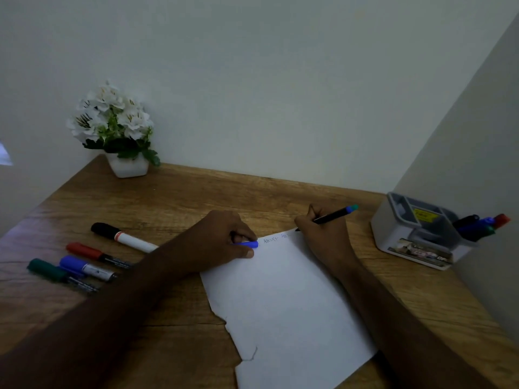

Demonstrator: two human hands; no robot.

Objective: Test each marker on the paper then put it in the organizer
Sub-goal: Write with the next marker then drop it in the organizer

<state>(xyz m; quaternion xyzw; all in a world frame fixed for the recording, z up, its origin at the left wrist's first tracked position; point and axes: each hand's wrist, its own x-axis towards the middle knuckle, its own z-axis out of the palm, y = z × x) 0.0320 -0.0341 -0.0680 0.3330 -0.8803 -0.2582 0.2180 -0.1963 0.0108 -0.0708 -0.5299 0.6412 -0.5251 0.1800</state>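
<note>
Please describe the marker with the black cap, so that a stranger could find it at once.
On the wooden desk, left of the paper, four markers lie in a row. The black-capped marker is the farthest one, nearest the flower pot. It alone has a white barrel with an orange ring.

A wooden table (196, 197) with a marked grain fills the lower part of the scene and meets a plain pale wall (280, 80) along its far edge. At the far left corner of the table stands a small white pot (128, 167) of white flowers (111, 113) with green leaves. On the right, a second pale wall (477, 150) runs along the table's side.
</note>
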